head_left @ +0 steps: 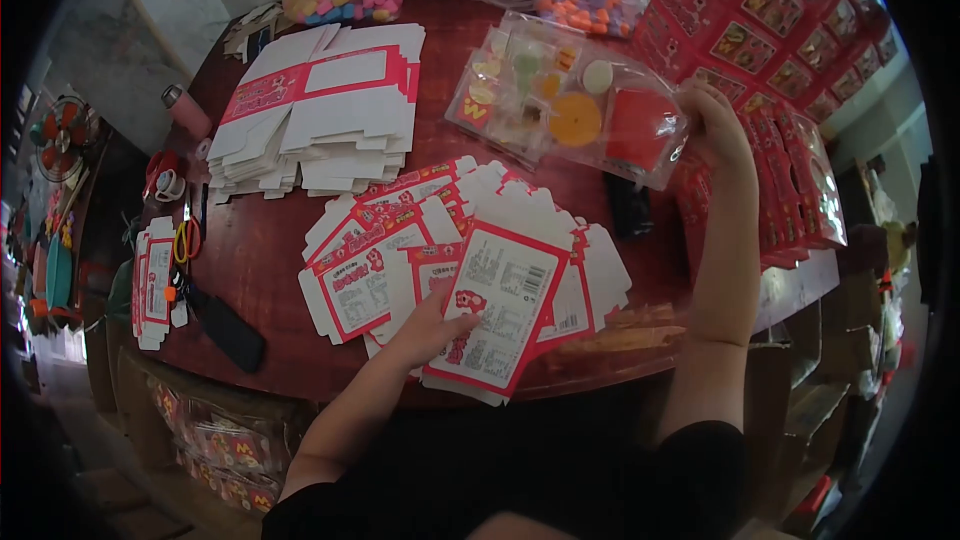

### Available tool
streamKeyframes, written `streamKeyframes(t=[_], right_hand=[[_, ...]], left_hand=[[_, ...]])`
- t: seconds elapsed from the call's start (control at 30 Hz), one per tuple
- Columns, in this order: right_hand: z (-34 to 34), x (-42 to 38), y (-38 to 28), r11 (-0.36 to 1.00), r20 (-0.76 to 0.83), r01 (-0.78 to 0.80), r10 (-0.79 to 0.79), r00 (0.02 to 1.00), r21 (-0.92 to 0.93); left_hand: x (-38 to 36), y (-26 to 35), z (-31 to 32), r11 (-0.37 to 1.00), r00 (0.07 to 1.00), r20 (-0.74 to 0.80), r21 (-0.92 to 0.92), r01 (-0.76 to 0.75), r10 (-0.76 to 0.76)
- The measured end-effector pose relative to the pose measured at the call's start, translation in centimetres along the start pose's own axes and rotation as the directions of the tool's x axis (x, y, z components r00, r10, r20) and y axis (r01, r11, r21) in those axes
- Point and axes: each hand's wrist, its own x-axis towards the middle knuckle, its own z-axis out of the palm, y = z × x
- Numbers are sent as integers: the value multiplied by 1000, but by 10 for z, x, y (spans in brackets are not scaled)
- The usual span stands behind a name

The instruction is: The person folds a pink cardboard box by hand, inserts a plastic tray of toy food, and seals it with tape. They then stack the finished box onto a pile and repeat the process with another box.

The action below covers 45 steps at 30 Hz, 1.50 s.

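My left hand (432,330) grips a flat red-and-white printed carton (495,315) near the table's front edge, thumb on its printed face. Under and around it lie several similar flattened cartons (360,290), fanned out and overlapping. At the upper right, my right hand (710,120) pinches the right end of a clear plastic tray pack (575,100). Inside the pack are a red piece, an orange disc and small yellow and white pieces. Its left part lies over another clear pack (480,110).
Stacked white-and-red cartons (350,100) stand at the back left. Filled red boxes (790,180) are piled at the right. Scissors (187,235), a black object (230,330) and a pink bottle (186,110) lie left. Bags of colourful pieces (590,5) sit at the back of the red table (270,280).
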Motion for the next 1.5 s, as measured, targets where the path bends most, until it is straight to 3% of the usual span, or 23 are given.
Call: streamKeyframes(t=[0.03, 0.1, 0.27, 0.3, 0.37, 0.4, 0.5, 0.6, 0.7, 0.73, 0.83, 0.97, 1.13, 1.17, 1.27, 1.3, 1.4, 1.5], right_hand=[[1, -17, -5, 998, 28, -56, 56, 998, 8], [-7, -34, -5, 990, 114, -96, 108, 988, -105], [-17, -60, 4, 936, 286, -163, 256, 923, -311], [-10, -70, 9, 974, 254, -200, 220, 942, -106], [11, -90, 24, 926, 169, -215, 169, 971, 311], [-2, -90, 35, 838, 473, -306, 66, 879, 451], [48, -129, 55, 686, 315, -51, -265, 911, 725], [83, -155, 86, 565, 20, 229, -399, 917, 792], [93, -166, 116, 821, -352, 322, -159, 922, 472], [93, -163, 115, 779, -442, 290, -19, 897, 556], [54, -154, 108, 857, -356, 156, 35, 934, 492], [18, -143, 96, 888, -143, -19, 95, 985, 460], [51, -140, 67, 945, 64, -192, 181, 981, 265], [57, -136, 68, 979, 135, -84, 60, 989, 183], [66, -124, 60, 967, -122, 139, -114, 986, 215], [67, -117, 65, 976, -159, 177, -156, 975, 128], [74, -123, 82, 993, 6, -21, 22, 1000, -113], [97, -140, 116, 982, 173, -1, 34, 984, -187]], left_hand=[[2, -3, -2, 997, 999, -36, 77, -29, 32], [1, -5, -3, 993, 993, -28, 47, -110, 111], [-14, 2, 12, 977, 987, 27, 145, -159, 157], [-18, 5, 19, 976, 985, 37, 134, -170, 166], [-20, 2, 30, 978, 980, 32, 65, -198, 196], [-18, -7, 34, 977, 977, 16, 6, -213, 213], [-19, -13, 42, 963, 964, -19, -43, -266, 266], [-21, -12, 50, 948, 948, -42, 62, -313, 316], [-21, -18, 54, 918, 922, -54, 124, -376, 384], [-22, -21, 54, 907, 911, -55, 128, -400, 410], [-25, -22, 43, 909, 906, -131, 175, -378, 402], [-32, -17, 34, 894, 912, -41, 219, -390, 408], [-29, -12, 41, 894, 927, 18, 255, -367, 376], [-29, -10, 42, 887, 928, 19, 288, -361, 372], [-29, -16, 43, 914, 936, -16, 221, -340, 352], [-29, -18, 43, 908, 930, -26, 224, -353, 368], [-29, -26, 45, 901, 912, -81, 212, -379, 403], [-29, -38, 46, 919, 906, -165, 135, -370, 389]])
